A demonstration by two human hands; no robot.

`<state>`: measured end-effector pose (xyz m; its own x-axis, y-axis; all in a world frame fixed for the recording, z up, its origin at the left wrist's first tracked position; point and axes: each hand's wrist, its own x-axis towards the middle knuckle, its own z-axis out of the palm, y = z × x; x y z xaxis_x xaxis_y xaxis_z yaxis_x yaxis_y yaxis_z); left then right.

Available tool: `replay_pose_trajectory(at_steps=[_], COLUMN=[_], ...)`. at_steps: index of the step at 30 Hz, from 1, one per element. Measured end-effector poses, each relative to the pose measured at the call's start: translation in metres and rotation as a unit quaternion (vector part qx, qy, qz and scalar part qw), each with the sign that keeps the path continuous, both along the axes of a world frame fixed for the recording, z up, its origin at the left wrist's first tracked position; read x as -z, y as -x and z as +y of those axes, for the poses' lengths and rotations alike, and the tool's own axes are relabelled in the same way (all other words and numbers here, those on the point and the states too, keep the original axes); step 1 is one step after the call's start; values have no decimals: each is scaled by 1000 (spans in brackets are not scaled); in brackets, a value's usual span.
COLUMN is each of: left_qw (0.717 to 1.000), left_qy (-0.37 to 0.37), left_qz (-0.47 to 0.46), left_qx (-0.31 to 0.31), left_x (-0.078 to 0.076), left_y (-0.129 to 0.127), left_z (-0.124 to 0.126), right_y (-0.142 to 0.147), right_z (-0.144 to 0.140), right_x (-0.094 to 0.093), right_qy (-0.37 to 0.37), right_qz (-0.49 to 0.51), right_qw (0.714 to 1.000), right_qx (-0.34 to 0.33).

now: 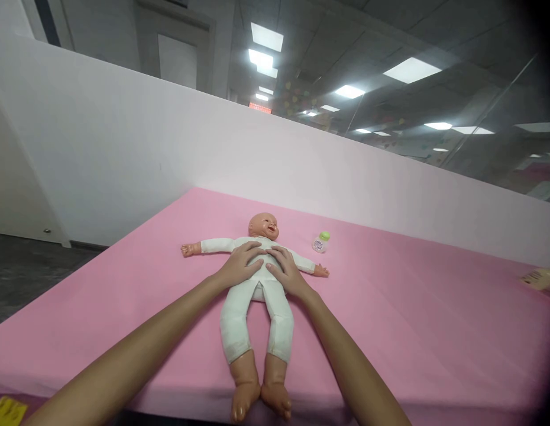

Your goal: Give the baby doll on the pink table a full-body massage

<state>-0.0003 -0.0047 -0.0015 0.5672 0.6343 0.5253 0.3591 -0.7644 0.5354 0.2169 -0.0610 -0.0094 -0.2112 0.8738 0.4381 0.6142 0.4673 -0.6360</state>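
Fingers (pixel 252 251) of both hands lie flat on doll (pixel 257 307).

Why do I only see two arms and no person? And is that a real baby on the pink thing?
The picture comes from a camera worn on a person's head, looking forward and down. That is why you see only their two bare arms reaching out from the bottom edge, as if they were your own.

It is not a real baby. It is a baby doll in white clothes, lying on its back with its arms spread wide and its feet at the near edge of a pink table.

The person's left hand and right hand lie flat on the doll's tummy, side by side. They press or rest on it; they are not gripping anything.

Beside the doll stands a small bottle with a green cap, untouched. At the far right edge lies something pale, too cut off to name. Behind the table is a white wall.
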Motion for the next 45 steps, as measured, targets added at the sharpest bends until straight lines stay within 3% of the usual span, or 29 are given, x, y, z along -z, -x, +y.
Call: replay_pose_trajectory(at_steps=[45], left_qw=[1000], left_qy=[3], left_qz=[4], left_qx=[1], left_x=[-1], left_y=[0], left_z=[-1], right_y=[-1], right_z=[0], right_x=[1], right_qy=[6], right_qz=[6], right_qw=[1000], right_qx=[-3])
